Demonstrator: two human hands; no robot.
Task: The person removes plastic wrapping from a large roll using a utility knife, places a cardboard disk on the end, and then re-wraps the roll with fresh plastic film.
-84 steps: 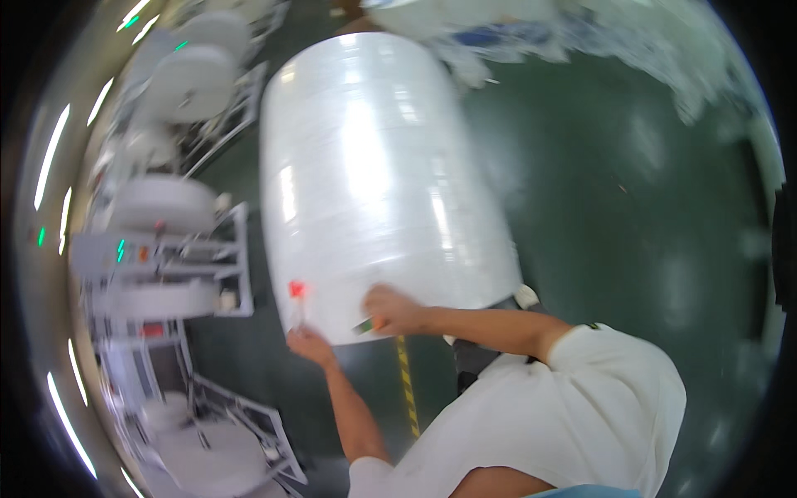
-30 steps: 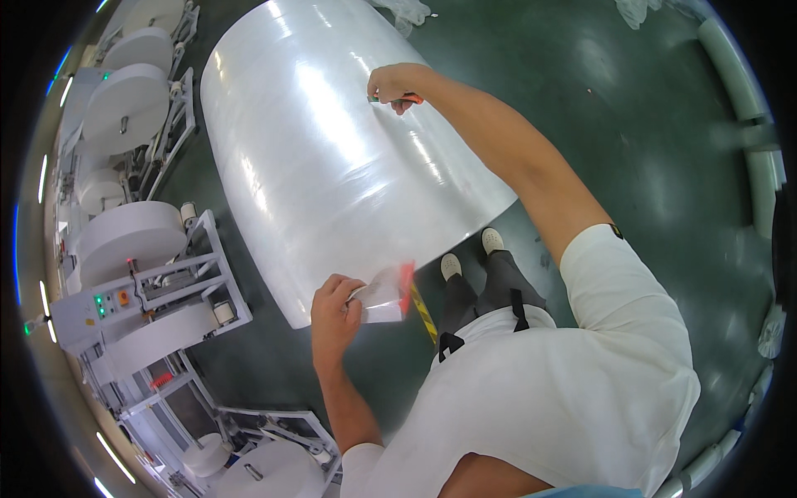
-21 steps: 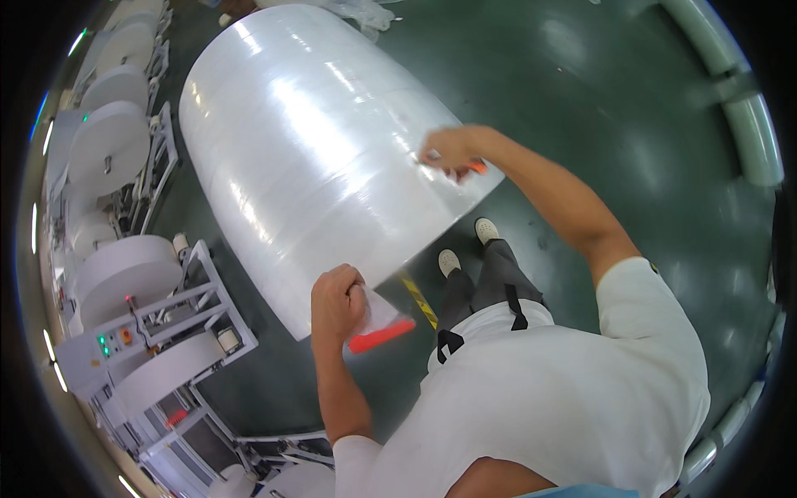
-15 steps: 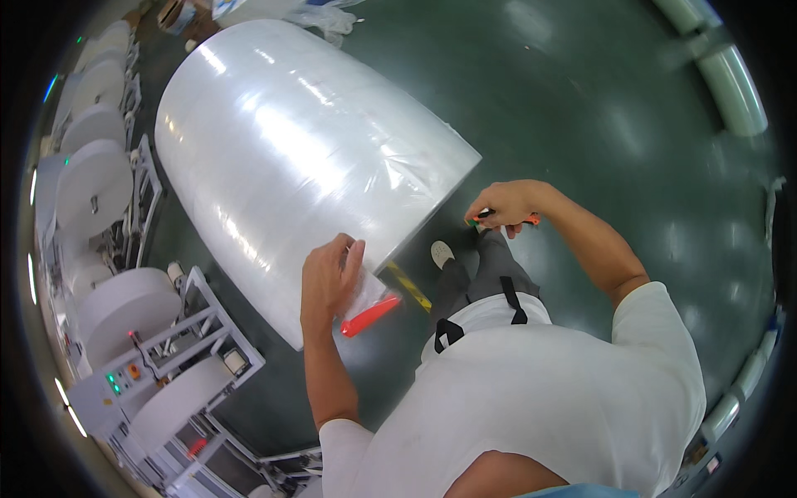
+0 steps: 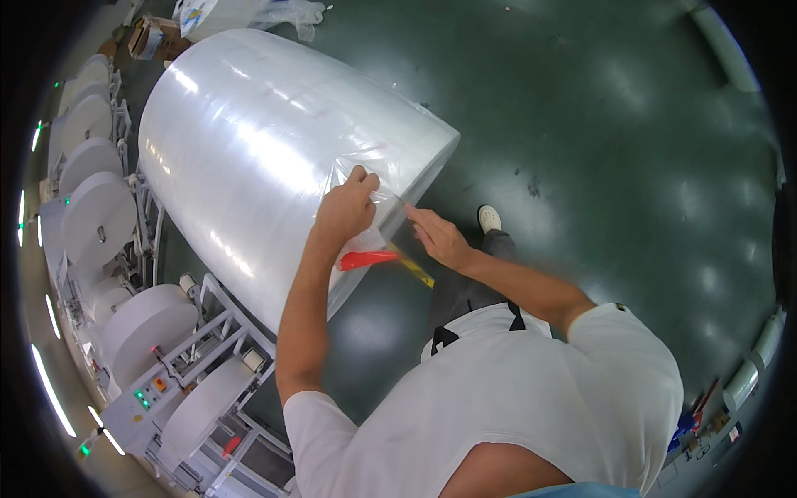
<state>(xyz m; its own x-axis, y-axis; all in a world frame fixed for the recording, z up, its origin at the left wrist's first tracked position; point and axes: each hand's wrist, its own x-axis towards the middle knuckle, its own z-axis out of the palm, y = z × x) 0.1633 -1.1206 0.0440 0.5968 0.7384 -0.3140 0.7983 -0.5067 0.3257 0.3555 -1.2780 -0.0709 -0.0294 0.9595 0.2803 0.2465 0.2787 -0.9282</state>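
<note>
A huge wrapped roll (image 5: 241,166), covered in clear plastic film, lies on its side in front of me. Near its close end, my left hand (image 5: 347,207) is closed on a pinch of the film (image 5: 336,170), which stretches into creases around the fingers. My right hand (image 5: 440,239) is closed round a utility knife whose thin blade (image 5: 400,198) points at the film by the roll's end edge; its handle is mostly hidden in my fingers. I cannot tell whether the blade touches. Below my left hand a red strip (image 5: 367,260) hangs with some clear film.
White machines with large white reels (image 5: 98,220) line the left side, a metal frame (image 5: 237,319) close to the roll. A cardboard box (image 5: 154,37) and bagged plastic (image 5: 286,12) lie behind the roll. Yellow-and-black tape (image 5: 419,272) marks the green floor. More rolls (image 5: 740,383) stand far right.
My right hand has moved left and forward to the roll's edge with the knife. My left hand has moved up the roll and now pulls the film taut. My view has shifted slightly.
</note>
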